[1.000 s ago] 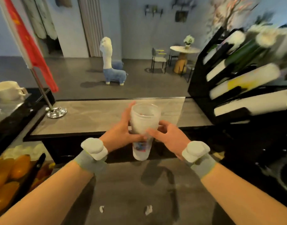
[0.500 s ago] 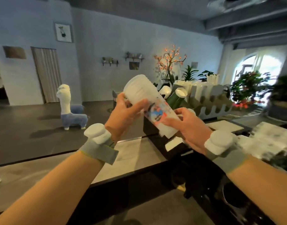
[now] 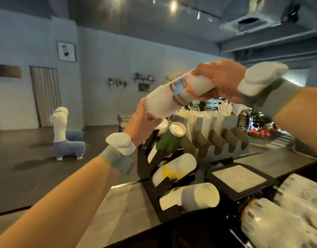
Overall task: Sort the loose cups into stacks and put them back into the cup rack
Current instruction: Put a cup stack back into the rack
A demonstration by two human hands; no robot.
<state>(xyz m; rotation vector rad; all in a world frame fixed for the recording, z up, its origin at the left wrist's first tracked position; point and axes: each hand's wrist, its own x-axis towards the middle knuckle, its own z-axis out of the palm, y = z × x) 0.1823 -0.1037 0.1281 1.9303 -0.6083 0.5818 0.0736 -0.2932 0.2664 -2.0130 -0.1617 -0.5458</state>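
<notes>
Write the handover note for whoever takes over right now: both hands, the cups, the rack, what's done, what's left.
Left hand: holds the wide end of the printed cup stack.
Right hand: grips its narrow end.
The stack is tilted in the air above the black cup rack, not in a slot.
Done: the rack already holds a green stack, a yellow-marked one and a grey-banded one.
Left: slot the held stack. More loose cups can't be confirmed.

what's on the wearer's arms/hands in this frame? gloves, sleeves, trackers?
No gloves and no sleeves: left hand and right hand are bare, forearms uncovered. Each wrist carries a grey fabric strap with a rounded white pod mounted on top: left wrist unit, right wrist unit. The left strap shows a thin yellow-green edge. No cables or readable markings visible; the right unit is motion-blurred.
</notes>
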